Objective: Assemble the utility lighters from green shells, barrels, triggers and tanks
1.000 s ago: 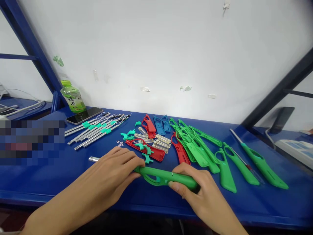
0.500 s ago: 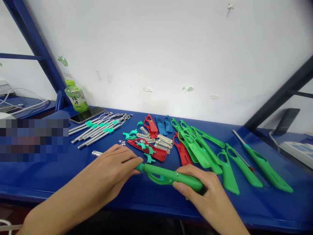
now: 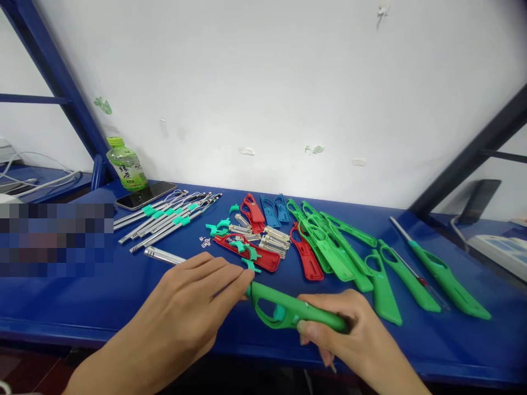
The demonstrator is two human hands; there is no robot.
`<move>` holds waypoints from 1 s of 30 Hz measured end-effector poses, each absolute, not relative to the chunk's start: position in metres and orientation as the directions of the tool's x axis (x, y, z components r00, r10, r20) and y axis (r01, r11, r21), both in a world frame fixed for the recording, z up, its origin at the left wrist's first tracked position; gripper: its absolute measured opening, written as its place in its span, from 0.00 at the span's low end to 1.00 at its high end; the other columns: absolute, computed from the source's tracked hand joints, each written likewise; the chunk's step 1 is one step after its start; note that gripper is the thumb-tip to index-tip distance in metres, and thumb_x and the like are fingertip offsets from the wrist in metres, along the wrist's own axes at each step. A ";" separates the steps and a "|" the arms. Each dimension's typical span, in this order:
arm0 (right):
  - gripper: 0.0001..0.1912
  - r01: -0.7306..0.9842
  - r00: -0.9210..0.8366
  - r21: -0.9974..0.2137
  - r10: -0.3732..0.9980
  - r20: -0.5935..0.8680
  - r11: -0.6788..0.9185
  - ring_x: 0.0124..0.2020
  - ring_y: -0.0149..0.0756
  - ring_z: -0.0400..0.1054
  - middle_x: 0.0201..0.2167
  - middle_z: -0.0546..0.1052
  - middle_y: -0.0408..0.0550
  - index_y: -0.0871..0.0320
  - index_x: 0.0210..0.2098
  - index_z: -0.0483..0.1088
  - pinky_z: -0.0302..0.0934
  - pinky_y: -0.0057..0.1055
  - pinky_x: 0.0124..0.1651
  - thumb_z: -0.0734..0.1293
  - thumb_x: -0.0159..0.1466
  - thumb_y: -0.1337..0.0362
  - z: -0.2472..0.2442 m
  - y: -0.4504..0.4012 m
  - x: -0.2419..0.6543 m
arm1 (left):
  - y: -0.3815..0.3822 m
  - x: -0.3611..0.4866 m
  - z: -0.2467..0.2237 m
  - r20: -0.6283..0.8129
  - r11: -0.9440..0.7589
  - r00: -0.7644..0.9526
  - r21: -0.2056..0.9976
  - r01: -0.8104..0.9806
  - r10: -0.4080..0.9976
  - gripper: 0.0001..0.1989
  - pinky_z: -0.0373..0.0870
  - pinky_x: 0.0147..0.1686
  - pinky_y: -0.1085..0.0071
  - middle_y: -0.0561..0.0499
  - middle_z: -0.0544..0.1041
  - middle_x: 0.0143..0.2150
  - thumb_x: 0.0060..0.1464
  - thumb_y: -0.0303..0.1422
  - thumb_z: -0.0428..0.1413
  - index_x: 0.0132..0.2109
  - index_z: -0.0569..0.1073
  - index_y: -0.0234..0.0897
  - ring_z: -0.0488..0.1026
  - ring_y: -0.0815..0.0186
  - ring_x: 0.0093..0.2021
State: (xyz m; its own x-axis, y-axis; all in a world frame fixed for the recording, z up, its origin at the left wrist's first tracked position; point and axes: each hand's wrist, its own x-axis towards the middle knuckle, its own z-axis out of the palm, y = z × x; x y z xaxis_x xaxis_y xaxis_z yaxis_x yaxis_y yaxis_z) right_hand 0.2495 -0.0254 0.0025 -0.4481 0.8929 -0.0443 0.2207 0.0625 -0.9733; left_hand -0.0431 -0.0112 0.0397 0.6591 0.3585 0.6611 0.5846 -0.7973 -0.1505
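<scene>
A long-necked green lighter point(image 3: 304, 312) lies across both hands above the front of the table. My left hand point(image 3: 197, 307) is closed round its neck, where the metal tube meets the green body. Part of the silver tube point(image 3: 164, 256) sticks out on the far side of my left hand. Closed on the butt end of the lighter is my right hand point(image 3: 341, 323), its thumb pressed on the side of the handle. The trigger loop faces me, with a teal trigger point(image 3: 279, 313) inside. My fingers hide the butt end.
Silver tubes with teal clips point(image 3: 164, 219) lie left, near a phone point(image 3: 146, 195) and a bottle point(image 3: 127, 164). Red shells point(image 3: 307, 252), blue shells point(image 3: 272, 211) and pale slim parts point(image 3: 275, 241) fill the middle. Green shells point(image 3: 333, 252) and another green lighter point(image 3: 448, 280) lie right.
The lighter has shifted slightly right and turned, so its trigger loop shows more openly. Both hands moved with it, and more of the metal tube shows beyond my left hand.
</scene>
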 end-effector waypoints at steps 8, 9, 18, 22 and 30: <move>0.24 0.293 -0.427 -0.955 0.899 -0.096 0.037 0.20 0.28 0.63 0.22 0.72 0.40 0.59 0.31 0.81 0.56 0.26 0.26 0.77 0.68 0.43 0.004 -0.029 0.248 | -0.023 -0.059 0.031 0.461 -0.779 0.663 0.109 0.617 0.590 0.30 0.76 0.48 0.67 0.54 0.86 0.51 0.68 0.14 0.48 0.69 0.68 0.47 0.84 0.64 0.46; 0.24 0.313 -0.424 -0.949 0.901 -0.094 0.049 0.21 0.28 0.63 0.23 0.73 0.40 0.59 0.32 0.82 0.57 0.27 0.27 0.77 0.68 0.43 0.005 -0.030 0.247 | -0.026 -0.061 0.029 0.442 -0.766 0.657 0.121 0.631 0.611 0.31 0.76 0.49 0.66 0.54 0.85 0.52 0.67 0.14 0.48 0.69 0.68 0.48 0.84 0.63 0.48; 0.22 0.421 -0.392 -0.888 0.920 0.007 0.186 0.22 0.31 0.63 0.23 0.75 0.42 0.54 0.37 0.86 0.59 0.30 0.30 0.73 0.72 0.43 0.010 -0.031 0.247 | -0.033 -0.055 0.033 0.476 -0.757 0.639 0.096 0.646 0.605 0.32 0.77 0.49 0.65 0.53 0.86 0.53 0.66 0.13 0.48 0.70 0.67 0.46 0.85 0.63 0.48; 0.24 0.279 -0.415 -0.952 0.910 0.001 0.129 0.21 0.28 0.60 0.25 0.79 0.45 0.58 0.40 0.86 0.60 0.27 0.26 0.73 0.72 0.42 0.004 -0.033 0.251 | -0.029 -0.044 0.041 0.591 -0.798 0.667 -0.063 0.599 0.454 0.27 0.80 0.43 0.68 0.53 0.88 0.45 0.65 0.13 0.47 0.65 0.70 0.38 0.86 0.65 0.39; 0.40 0.148 -0.369 -0.967 0.895 -0.250 -0.209 0.17 0.24 0.57 0.25 0.76 0.43 0.64 0.60 0.78 0.51 0.23 0.19 0.73 0.68 0.34 -0.005 -0.041 0.256 | -0.029 -0.040 0.028 0.639 -0.791 0.643 -0.086 0.606 0.423 0.30 0.82 0.43 0.69 0.52 0.90 0.46 0.61 0.12 0.47 0.65 0.71 0.38 0.88 0.64 0.39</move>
State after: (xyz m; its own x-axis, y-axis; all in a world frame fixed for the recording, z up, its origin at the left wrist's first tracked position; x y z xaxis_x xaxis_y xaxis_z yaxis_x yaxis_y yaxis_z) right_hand 0.2557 -0.0406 -0.0049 -0.3691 0.8950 -0.2503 0.1483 -0.2092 -0.9666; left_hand -0.0404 -0.0285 0.0283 0.6426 0.4230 0.6389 0.6059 -0.7909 -0.0858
